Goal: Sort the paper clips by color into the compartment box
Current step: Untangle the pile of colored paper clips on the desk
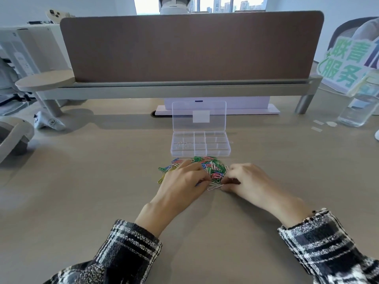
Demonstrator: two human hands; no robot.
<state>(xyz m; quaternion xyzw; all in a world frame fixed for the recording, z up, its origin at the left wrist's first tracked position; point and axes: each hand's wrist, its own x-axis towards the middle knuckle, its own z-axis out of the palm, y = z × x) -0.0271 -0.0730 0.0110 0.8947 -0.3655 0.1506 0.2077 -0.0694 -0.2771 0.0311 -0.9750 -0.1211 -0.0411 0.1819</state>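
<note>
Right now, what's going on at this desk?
A person sorts a pile of coloured paper clips. The right hand pinches pale clips at the pile's near edge; the left hand rests on the pile, its grip unclear. The clear compartment box stands open behind, a few clips in one left compartment.

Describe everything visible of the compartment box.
The compartment box is clear plastic, its base split by dividers into a grid of compartments. The lid stands open and upright behind the base, with a white label at its centre. One left compartment seems to hold a few pale clips. It sits on the desk, just beyond the paper clip pile.
</note>
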